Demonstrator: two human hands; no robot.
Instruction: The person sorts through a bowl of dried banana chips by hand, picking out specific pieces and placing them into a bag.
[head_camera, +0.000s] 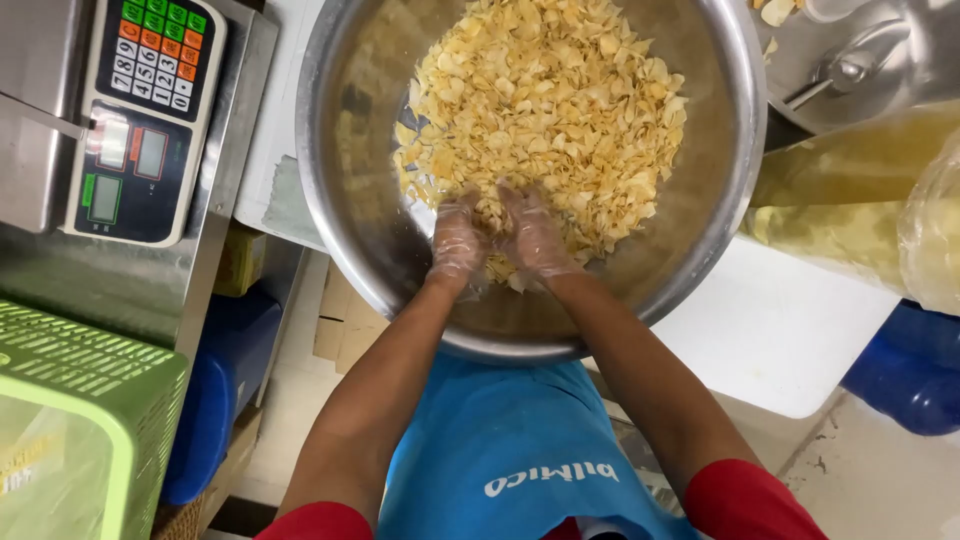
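Note:
A big steel bowl (350, 200) holds a heap of pale yellow chips (550, 110). Both my hands wear thin clear plastic gloves and dig into the near edge of the heap, side by side. My left hand (458, 240) has its fingers pushed under the chips. My right hand (535, 235) lies next to it, fingers also buried in chips. The fingertips of both hands are hidden by the chips, so the grip itself does not show.
A digital weighing scale (140, 110) with a coloured keypad stands at the left on a steel surface. A green plastic crate (90, 420) is at the lower left. Blue containers (215, 390) sit below. A bag of chips (935, 230) and a white tabletop (770, 330) lie right.

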